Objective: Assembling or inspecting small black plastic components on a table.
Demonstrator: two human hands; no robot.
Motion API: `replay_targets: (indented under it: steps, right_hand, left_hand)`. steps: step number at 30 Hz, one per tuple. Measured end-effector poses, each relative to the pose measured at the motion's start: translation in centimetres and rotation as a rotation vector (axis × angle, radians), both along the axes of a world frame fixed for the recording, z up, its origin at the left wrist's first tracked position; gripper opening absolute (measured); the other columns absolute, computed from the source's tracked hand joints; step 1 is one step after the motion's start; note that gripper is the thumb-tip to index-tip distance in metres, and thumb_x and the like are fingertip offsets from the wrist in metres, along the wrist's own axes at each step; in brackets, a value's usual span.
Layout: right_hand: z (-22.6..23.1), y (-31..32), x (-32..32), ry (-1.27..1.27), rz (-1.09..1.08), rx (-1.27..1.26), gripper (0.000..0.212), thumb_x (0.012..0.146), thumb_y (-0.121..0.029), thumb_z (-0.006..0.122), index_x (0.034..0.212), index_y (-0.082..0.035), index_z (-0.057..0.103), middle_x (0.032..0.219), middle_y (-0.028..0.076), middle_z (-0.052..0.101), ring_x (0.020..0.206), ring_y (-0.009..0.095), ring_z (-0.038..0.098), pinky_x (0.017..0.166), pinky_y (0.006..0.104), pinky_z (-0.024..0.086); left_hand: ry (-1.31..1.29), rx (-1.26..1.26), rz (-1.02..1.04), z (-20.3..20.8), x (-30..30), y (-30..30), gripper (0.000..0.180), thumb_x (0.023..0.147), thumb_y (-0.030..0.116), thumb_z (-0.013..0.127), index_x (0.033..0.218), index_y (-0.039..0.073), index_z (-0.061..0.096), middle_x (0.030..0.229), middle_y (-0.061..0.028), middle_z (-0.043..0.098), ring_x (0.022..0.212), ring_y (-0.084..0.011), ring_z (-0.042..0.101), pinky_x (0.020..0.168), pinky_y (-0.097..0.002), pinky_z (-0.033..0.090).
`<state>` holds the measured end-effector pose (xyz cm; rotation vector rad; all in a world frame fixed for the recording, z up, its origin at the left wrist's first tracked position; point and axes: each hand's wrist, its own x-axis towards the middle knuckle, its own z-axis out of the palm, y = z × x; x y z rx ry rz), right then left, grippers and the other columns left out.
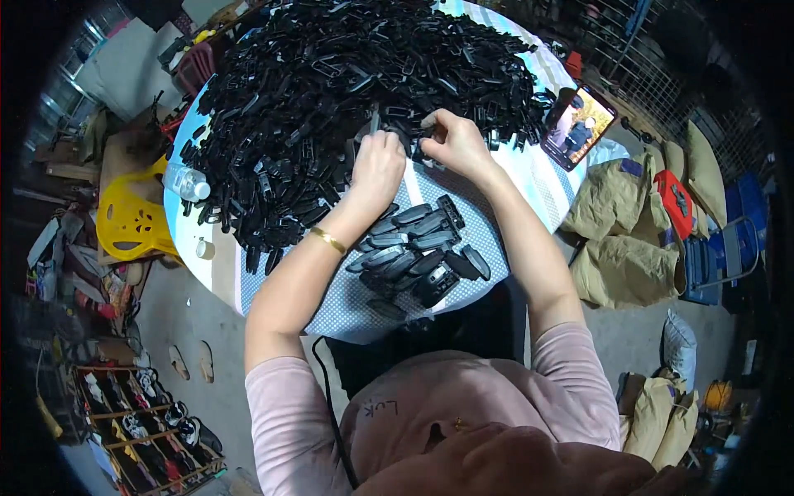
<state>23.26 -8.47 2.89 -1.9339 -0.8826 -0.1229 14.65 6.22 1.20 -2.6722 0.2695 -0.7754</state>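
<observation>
A large heap of small black plastic parts, which look like buckles or clips (364, 66), covers the far part of the round table. My left hand (380, 169) is closed at the heap's near edge, its fingers pinched on a black plastic piece (375, 121) that sticks up past them. To its right, my right hand (459, 149) has its fingers curled in a pinch; what lies between the fingertips is too dark to make out. Black parts lie between the two hands. Nearer to me, below my hands, is a smaller group of longer black pieces (418, 248).
A clear plastic bottle (188, 182) and a small white cup (204, 248) are at the table's left edge. A propped phone (581, 126) is at the right. A yellow stool (128, 215) stands left, brown sacks (620, 264) right, and a shoe rack (145, 426) lower left.
</observation>
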Motion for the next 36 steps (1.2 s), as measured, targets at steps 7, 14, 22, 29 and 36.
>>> replay_targets:
  steps: [7, 14, 22, 29, 36]
  right_hand:
    - [-1.2, 0.7, 0.1, 0.015, 0.049, 0.050, 0.025, 0.065, -0.017, 0.068, 0.082, -0.001, 0.062, 0.066, 0.012, 0.061, 0.061, 0.024, 0.061, 0.059, 0.0329, 0.049]
    - [-1.1, -0.1, 0.4, -0.073, 0.057, -0.196, 0.028, 0.065, -0.015, 0.069, 0.088, -0.002, 0.061, 0.075, 0.013, 0.063, 0.068, 0.024, 0.062, 0.064, 0.0334, 0.049]
    - [-0.1, 0.0, -0.2, -0.025, 0.002, -0.198, 0.030, 0.066, -0.019, 0.065, 0.090, -0.002, 0.065, 0.081, 0.016, 0.065, 0.077, 0.028, 0.063, 0.073, 0.0355, 0.049]
    - [-1.7, 1.5, 0.2, 0.355, 0.085, 0.165, 0.026, 0.078, -0.012, 0.067, 0.098, 0.002, 0.059, 0.075, 0.005, 0.063, 0.062, 0.008, 0.057, 0.054, 0.0206, 0.047]
    - [-2.3, 1.9, -0.3, 0.188, 0.055, 0.156, 0.031, 0.070, -0.019, 0.070, 0.094, -0.001, 0.063, 0.072, 0.008, 0.064, 0.061, 0.013, 0.059, 0.058, 0.0263, 0.047]
  left_hand:
    - [-0.044, -0.054, 0.069, 0.4, 0.0, -0.1, 0.010, 0.073, 0.009, 0.050, 0.079, 0.005, 0.057, 0.081, -0.0080, 0.052, 0.079, -0.0234, 0.051, 0.069, -0.0332, 0.041]
    - [0.017, 0.052, 0.219, 0.7, 1.7, -1.0, 0.023, 0.075, 0.015, 0.052, 0.094, 0.004, 0.056, 0.083, -0.0056, 0.056, 0.085, -0.0202, 0.049, 0.071, -0.0322, 0.038]
    - [-0.115, -0.229, 0.107, 1.7, -0.9, 0.2, 0.045, 0.073, 0.003, 0.052, 0.117, -0.002, 0.047, 0.082, -0.0103, 0.054, 0.080, -0.0244, 0.051, 0.072, -0.0330, 0.045]
    - [-0.124, -0.605, -0.064, 1.6, -2.8, 1.5, 0.029, 0.074, 0.005, 0.059, 0.102, 0.000, 0.059, 0.091, -0.0146, 0.057, 0.084, -0.0311, 0.051, 0.075, -0.0373, 0.044]
    - [-0.033, -0.301, 0.078, 1.0, -2.1, 0.1, 0.024, 0.073, 0.009, 0.054, 0.096, 0.005, 0.061, 0.084, -0.0095, 0.049, 0.083, -0.0267, 0.048, 0.068, -0.0373, 0.042]
